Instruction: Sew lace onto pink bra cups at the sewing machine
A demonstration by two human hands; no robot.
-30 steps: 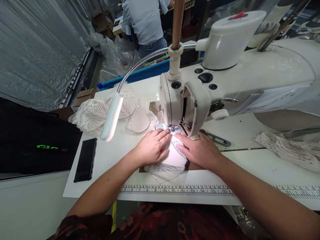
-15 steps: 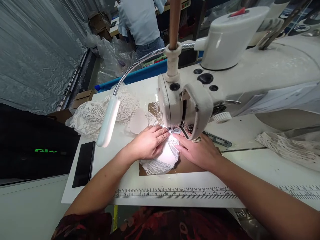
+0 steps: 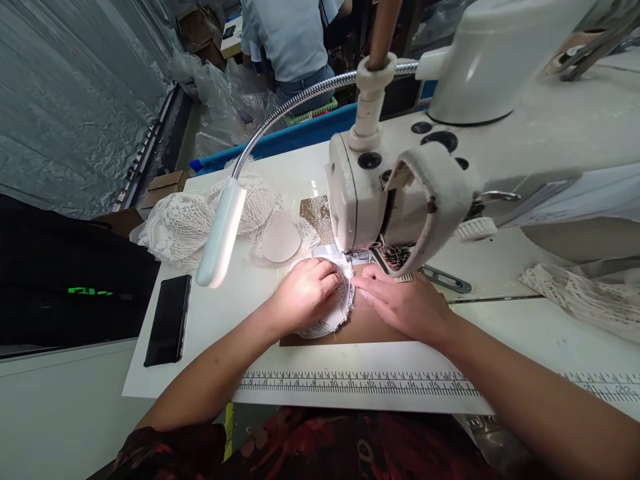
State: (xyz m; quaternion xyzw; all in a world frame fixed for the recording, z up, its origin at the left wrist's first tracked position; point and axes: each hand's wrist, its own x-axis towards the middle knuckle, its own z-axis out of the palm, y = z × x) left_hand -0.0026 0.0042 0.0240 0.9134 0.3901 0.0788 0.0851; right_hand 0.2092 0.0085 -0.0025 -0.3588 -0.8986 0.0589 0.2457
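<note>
A rounded white lace-covered cup (image 3: 327, 327) lies under the sewing machine (image 3: 345, 200), its edge near the presser foot (image 3: 349, 256). The machine's lamp lights it. My left hand (image 3: 305, 293) rests over the cup's left part, fingers together and curled on the lace. My right hand (image 3: 400, 300) has its fingertips closed at the cup's right edge, just below the needle area. Whether the right fingertips pinch the edge from both sides is hard to see. Brown board (image 3: 385, 327) lies beneath the cup and my right hand.
A pile of white lace (image 3: 175, 230) and a smooth pale cup (image 3: 281, 238) lie to the left. A black phone (image 3: 169, 320) sits near the left edge. The lamp (image 3: 223, 233) hangs above. A printed ruler (image 3: 360, 384) runs along the front. A co-worker (image 3: 287, 40) sits beyond.
The cup has turned under the machine, and its lower lace part has drawn in beneath my left hand. Both hands have shifted slightly. The view has moved a little, too.
</note>
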